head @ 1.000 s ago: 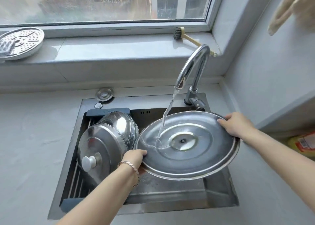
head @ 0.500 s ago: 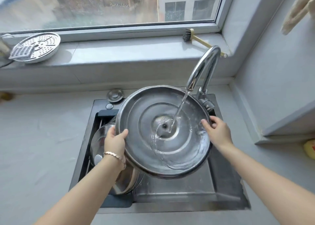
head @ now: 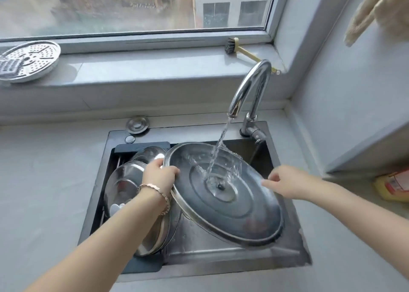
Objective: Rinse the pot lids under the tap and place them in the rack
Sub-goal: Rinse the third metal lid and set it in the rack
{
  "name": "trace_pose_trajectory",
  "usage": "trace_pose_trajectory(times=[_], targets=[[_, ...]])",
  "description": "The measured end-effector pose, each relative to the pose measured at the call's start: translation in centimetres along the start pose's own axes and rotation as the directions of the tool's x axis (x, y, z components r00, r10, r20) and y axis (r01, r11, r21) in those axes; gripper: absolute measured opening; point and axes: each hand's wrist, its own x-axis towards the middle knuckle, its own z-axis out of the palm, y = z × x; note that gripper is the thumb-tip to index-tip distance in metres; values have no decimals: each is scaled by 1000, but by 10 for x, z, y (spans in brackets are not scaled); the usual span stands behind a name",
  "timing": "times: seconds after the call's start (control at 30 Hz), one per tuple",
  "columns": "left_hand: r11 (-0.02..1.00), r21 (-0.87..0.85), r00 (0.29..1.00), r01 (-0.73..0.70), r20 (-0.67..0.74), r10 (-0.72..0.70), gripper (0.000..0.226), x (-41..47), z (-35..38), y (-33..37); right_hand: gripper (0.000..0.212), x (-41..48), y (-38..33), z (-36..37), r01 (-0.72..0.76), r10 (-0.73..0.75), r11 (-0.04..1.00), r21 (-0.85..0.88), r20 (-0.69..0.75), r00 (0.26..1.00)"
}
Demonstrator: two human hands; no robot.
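A large steel pot lid [head: 234, 205] tilts over the sink with its inside facing up. Water from the chrome tap [head: 250, 88] runs onto its centre. My left hand [head: 158, 173] grips the lid's upper left rim. My right hand [head: 287, 181] hovers just above the lid's right side, fingers spread and blurred, holding nothing. Two more steel lids [head: 124, 181] with white knobs lean in the dark rack [head: 141, 148] at the sink's left, partly hidden behind my left arm.
The dark sink [head: 241, 254] is set in a grey counter. On the windowsill lie a perforated steamer plate [head: 31, 59] and a brush [head: 234, 46]. A drain cover [head: 137, 124] sits behind the sink. A yellow bottle [head: 394, 185] lies at right under a shelf.
The lid has tipped down and right, lying flatter over the sink. My right hand has let go of its rim. My left hand still holds the rim, now higher.
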Motion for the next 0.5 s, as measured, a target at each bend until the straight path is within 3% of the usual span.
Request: trace_pose_trajectory(times=[0.1, 0.17, 0.2, 0.27, 0.33, 0.37, 0.43, 0.5], targets=[[984, 169, 995, 49, 74, -62, 9, -2, 13, 16, 60, -25, -37, 6, 270, -293, 925, 267, 48, 955], [974, 208, 988, 84, 109, -108, 10, -1, 22, 25, 72, -45, -60, 8, 349, -424, 845, 406, 109, 899], [972, 214, 986, 99, 110, -124, 13, -2, 27, 30, 74, -51, -67, 12, 385, -451, 835, 393, 88, 888], [971, 216, 980, 105, 145, -138, 10, -8, 35, 43, 56, -53, -74, 19, 490, -483, 854, 175, -82, 872], [989, 107, 968, 106, 216, -127, 6, -14, 45, 54, 29, -48, -71, 17, 471, -442, 882, 25, -306, 843], [994, 21, 959, 109, 262, -110, 11, -19, 49, 60, 24, -44, -66, 13, 443, -384, 894, 70, -391, 837], [993, -75, 952, 87, 300, -61, 22, -21, 54, 62, 21, -33, -50, 6, 399, -231, 879, 262, -499, 836], [991, -72, 956, 110, 281, -86, 30, -14, 53, 47, 16, -21, -33, 0, 378, -62, 765, 522, -524, 849]])
